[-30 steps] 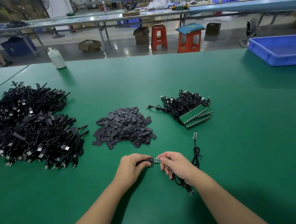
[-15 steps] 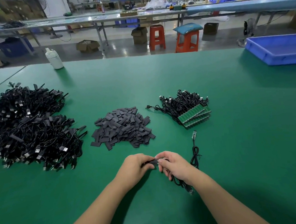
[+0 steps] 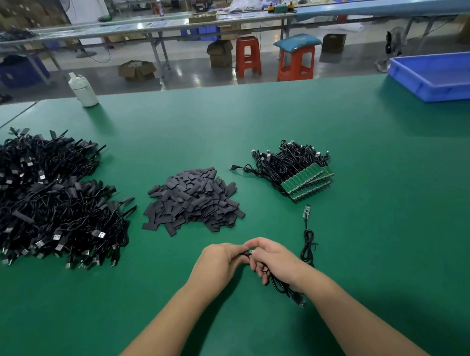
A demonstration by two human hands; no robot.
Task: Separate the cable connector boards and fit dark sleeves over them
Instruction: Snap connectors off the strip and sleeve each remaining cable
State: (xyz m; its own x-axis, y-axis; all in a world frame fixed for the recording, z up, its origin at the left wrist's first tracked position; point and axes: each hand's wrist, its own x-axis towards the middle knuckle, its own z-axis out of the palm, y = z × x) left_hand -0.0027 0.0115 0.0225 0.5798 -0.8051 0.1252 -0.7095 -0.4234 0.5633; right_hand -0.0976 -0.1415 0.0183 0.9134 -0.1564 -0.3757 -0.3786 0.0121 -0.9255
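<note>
My left hand (image 3: 220, 264) pinches a dark sleeve (image 3: 246, 253), almost hidden between the fingertips of both hands. My right hand (image 3: 274, 259) pinches the connector board end of a black cable (image 3: 283, 289), which trails under the palm to a USB plug near my wrist. The board itself is barely visible inside the sleeve. A second loose cable (image 3: 308, 242) with a bare green board lies just right of my right hand. A pile of dark sleeves (image 3: 192, 199) sits ahead, and a bundle of cables joined by green board strips (image 3: 305, 180) lies to its right.
A large heap of black cables (image 3: 45, 203) fills the left of the green table (image 3: 382, 224). A white bottle (image 3: 83, 89) stands at the far left edge, a blue bin (image 3: 439, 76) at the far right. Stools and benches stand beyond the table.
The hands have closed together. The green board tip seen between them a second ago is now covered by the sleeve and fingers.
</note>
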